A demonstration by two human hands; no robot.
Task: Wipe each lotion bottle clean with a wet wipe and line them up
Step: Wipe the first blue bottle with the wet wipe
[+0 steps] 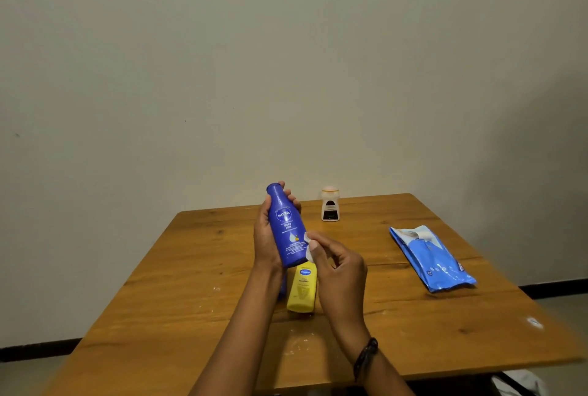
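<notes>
My left hand [265, 236] grips a blue Nivea lotion bottle [286, 227], held upright above the table and tilted slightly left. My right hand [337, 271] pinches a small white wet wipe [308, 247] against the bottle's lower right side. Below the blue bottle a yellow Vaseline lotion bottle [302, 289] lies on the wooden table [191, 284], partly hidden by my hands. A small white bottle with a dark label [330, 204] stands upright near the table's far edge.
A blue pack of wet wipes [431, 258] lies on the right side of the table, its flap open at the far end. Behind the table is a plain wall. White smudges mark the tabletop near the front.
</notes>
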